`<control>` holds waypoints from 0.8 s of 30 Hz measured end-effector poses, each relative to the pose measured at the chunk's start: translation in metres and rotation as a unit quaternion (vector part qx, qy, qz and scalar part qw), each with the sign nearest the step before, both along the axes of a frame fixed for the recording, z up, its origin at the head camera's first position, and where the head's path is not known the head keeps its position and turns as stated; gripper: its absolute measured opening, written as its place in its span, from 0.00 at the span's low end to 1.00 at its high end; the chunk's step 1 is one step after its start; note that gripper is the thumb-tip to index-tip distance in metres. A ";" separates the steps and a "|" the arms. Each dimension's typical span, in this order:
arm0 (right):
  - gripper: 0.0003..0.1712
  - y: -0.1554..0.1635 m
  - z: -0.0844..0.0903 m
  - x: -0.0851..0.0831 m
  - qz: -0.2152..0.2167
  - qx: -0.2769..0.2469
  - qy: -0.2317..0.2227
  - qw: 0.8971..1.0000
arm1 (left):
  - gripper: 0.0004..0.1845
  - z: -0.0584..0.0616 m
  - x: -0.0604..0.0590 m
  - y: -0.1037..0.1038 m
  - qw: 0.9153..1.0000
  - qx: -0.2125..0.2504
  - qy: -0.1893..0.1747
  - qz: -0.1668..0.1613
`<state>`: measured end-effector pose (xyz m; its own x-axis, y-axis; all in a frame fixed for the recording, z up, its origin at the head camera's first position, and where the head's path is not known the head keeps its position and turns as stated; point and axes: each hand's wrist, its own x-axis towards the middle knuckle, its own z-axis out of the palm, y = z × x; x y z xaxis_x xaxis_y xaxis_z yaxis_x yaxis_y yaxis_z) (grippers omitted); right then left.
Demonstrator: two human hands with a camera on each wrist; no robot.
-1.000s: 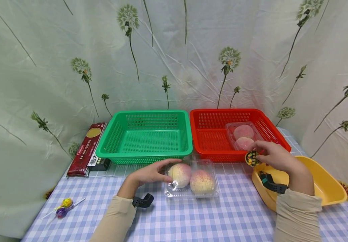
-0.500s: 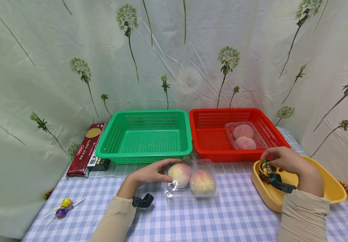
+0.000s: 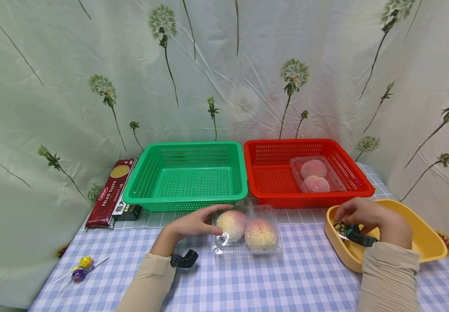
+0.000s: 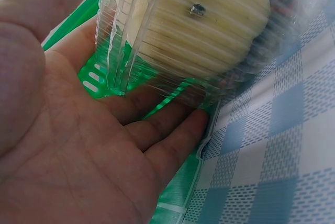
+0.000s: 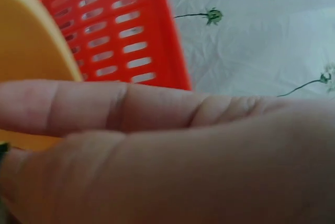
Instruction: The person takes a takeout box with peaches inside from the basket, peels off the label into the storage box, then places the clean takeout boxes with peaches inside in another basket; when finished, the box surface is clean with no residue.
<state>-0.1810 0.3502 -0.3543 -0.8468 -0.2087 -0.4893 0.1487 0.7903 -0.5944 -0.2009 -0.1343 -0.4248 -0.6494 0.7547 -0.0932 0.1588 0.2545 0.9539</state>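
In the head view, a clear plastic box (image 3: 248,249) with two peaches (image 3: 261,234) lies on the checked cloth. My left hand (image 3: 193,225) grips its left end, thumb on the near side, fingers at the far side. The left wrist view shows several fingers (image 4: 172,135) curled against the clear ribbed wall. My right hand (image 3: 369,216) is down in the left part of the yellow basin (image 3: 425,238), fingertips pinching a round black label (image 3: 340,229) with yellow print, mostly hidden. Its edge shows beside the thumb (image 5: 15,177) in the right wrist view.
A green basket (image 3: 187,200) and a red basket (image 3: 279,196) stand side by side at the back. The red one holds a clear box of pink peaches (image 3: 315,175). At left are a red spaghetti pack (image 3: 109,195), a black box (image 3: 128,212) and two lollipops (image 3: 82,268).
My right hand has moved right from the red basket's front rim and lowered into the yellow basin with the black label. The left hand and its peach box have stayed put.
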 end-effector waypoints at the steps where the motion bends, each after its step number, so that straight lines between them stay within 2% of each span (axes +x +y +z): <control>1: 0.11 0.000 -0.001 0.000 -0.001 0.005 -0.003 1.000 | 0.41 0.000 0.000 0.000 1.000 0.000 0.000 0.000; 5: 0.11 -0.001 -0.005 -0.001 -0.002 0.020 -0.009 1.000 | 0.41 0.001 0.000 0.000 1.000 0.001 -0.003 -0.001; 9: 0.13 0.001 -0.002 -0.002 0.002 0.026 0.013 1.000 | 0.40 0.001 0.001 0.000 1.000 -0.001 -0.010 0.003; 14: 0.15 0.003 0.006 -0.001 0.001 0.043 0.074 0.996 | 0.40 0.000 0.001 -0.001 1.000 -0.006 -0.018 0.007; 17: 0.16 0.002 0.011 0.000 0.000 0.060 0.109 0.992 | 0.37 -0.003 0.000 -0.002 1.000 -0.009 -0.008 0.012; 24: 0.15 -0.006 0.019 0.003 -0.011 0.075 0.199 0.977 | 0.27 -0.008 -0.001 0.001 0.999 -0.002 0.000 0.048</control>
<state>-0.1780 0.3444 -0.3358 -0.9798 -0.1390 -0.1435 -0.0526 0.8725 -0.4859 -0.2021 -0.1338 -0.4332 -0.7184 0.6891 -0.0951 0.1342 0.2714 0.9531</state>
